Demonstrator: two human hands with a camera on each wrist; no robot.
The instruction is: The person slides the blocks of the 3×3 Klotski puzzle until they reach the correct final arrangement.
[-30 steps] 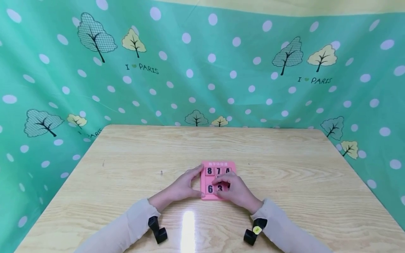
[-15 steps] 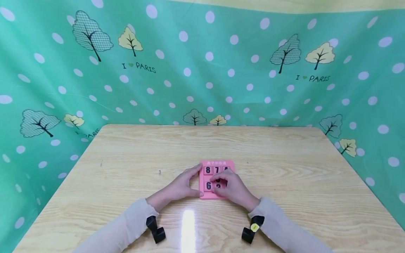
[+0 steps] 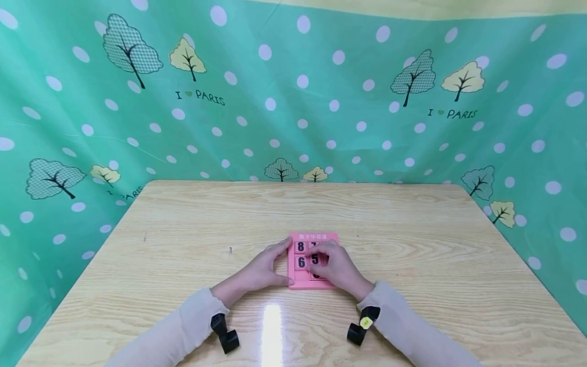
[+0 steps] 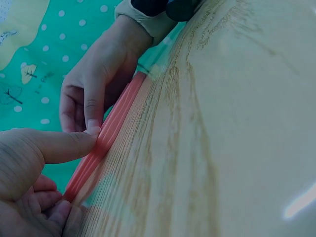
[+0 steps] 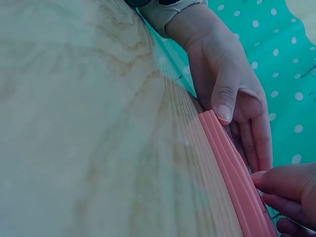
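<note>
A pink sliding number puzzle (image 3: pixel 300 284) lies on the table. My left hand (image 3: pixel 261 267) holds its left side, index finger at the upper corner and thumb at the lower one; the left wrist view shows that thumb (image 4: pixel 74 145) along the pink edge. Over the right half, my right hand (image 3: pixel 340 267) is bent, with index fingertip and thumb tip on the number tiles beside the 6 tile (image 3: pixel 300 262). That tile sits in the middle row, under the 8 tile (image 3: pixel 300 247). The 5 tile (image 3: pixel 315 259) shows between thumb and index finger. Tiles in the right column are hidden by the hand.
The puzzle lies on a light wood table (image 3: pixel 197 224), its far edge meeting a green dotted curtain (image 3: pixel 247 137). Black wrist cameras hang below both sleeves, the left camera (image 3: pixel 224 334) and right camera (image 3: pixel 362 326). A bright reflection crosses the near tabletop.
The 6 tile has slid up from the bottom row to the middle row, leaving a gap at lower left. My right thumb has moved up with it. My left hand keeps its place on the puzzle.
</note>
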